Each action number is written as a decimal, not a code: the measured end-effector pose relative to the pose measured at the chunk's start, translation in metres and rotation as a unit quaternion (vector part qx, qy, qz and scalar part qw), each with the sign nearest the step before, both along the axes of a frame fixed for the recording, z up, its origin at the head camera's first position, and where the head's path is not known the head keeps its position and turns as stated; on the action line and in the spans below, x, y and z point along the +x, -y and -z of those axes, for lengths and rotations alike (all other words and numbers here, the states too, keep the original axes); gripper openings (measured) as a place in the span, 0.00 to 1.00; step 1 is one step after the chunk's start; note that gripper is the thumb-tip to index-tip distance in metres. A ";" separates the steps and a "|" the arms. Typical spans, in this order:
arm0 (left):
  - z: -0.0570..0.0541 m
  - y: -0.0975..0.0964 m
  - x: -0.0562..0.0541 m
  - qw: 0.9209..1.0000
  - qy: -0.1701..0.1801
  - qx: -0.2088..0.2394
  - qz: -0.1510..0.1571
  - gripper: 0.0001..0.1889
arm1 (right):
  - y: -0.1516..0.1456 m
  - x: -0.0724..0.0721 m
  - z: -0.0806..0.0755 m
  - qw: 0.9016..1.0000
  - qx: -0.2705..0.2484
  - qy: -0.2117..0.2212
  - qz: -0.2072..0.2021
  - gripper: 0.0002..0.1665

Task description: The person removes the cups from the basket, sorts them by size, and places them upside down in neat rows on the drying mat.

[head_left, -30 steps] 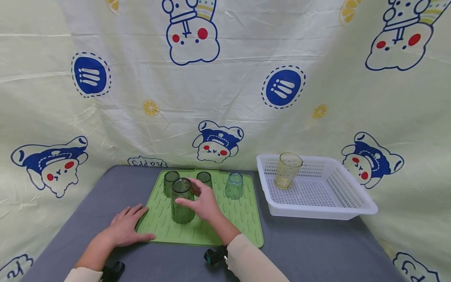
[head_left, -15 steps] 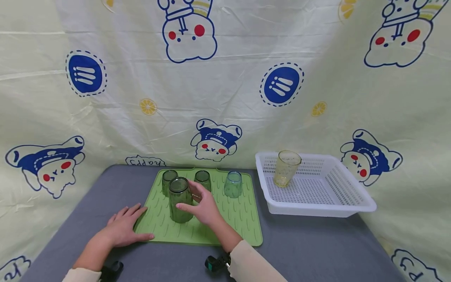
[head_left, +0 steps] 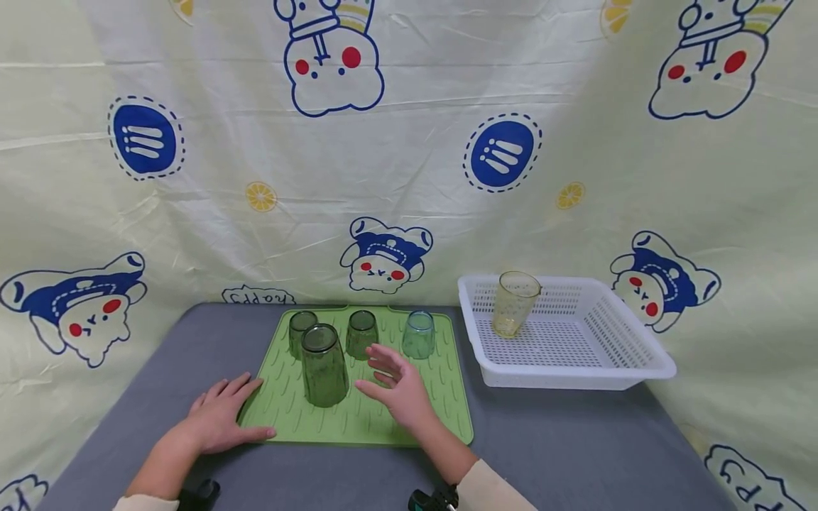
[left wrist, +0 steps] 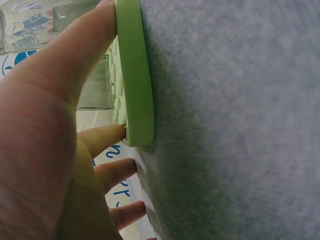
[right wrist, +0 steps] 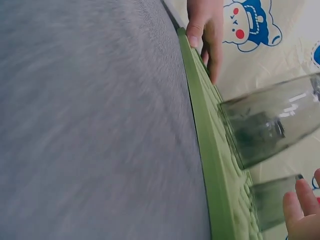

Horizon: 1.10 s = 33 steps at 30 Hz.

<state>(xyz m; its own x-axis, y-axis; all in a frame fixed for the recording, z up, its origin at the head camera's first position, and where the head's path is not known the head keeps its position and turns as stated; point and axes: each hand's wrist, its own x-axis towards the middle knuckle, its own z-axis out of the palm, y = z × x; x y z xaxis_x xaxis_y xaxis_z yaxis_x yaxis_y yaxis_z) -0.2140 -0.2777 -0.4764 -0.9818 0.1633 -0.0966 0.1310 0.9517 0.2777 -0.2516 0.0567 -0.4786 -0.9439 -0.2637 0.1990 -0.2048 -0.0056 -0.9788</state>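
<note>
A tall green glass point(head_left: 324, 372) stands upside down on the green drying mat point(head_left: 383, 419), left of its middle. My right hand point(head_left: 402, 390) is just right of that glass, apart from it, fingers spread and nothing held. My left hand point(head_left: 220, 417) rests at the mat's left front corner, its thumb along the front edge; in the left wrist view the thumb and a finger touch the mat's rim point(left wrist: 136, 85). Along the back of the mat stand two shorter green glasses, a left one point(head_left: 300, 333) and a middle one point(head_left: 362, 333), and a blue glass point(head_left: 419, 335) to the right.
A white plastic basket point(head_left: 575, 380) with slotted walls stands right of the mat. Inside it, at the left, a yellowish glass point(head_left: 513, 309) leans. Grey cloth point(head_left: 549, 454) covers the table, and a printed curtain point(head_left: 409, 163) hangs behind.
My right hand has let go of the tall green glass and moved off to the right. The glass stays on the mat. My left hand keeps its place on the mat corner.
</note>
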 end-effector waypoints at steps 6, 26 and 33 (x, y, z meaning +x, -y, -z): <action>0.000 0.000 0.002 1.000 -0.004 0.007 -0.001 0.55 | -0.026 0.005 0.003 0.998 -0.060 0.011 0.022 0.38; -0.002 0.002 0.003 1.000 -0.011 0.019 0.012 0.53 | -0.111 0.026 -0.007 0.995 -0.054 -0.045 0.075 0.28; 0.000 0.003 0.003 0.999 -0.027 0.022 0.017 0.52 | -0.138 0.028 -0.019 0.989 -0.076 -0.114 0.056 0.21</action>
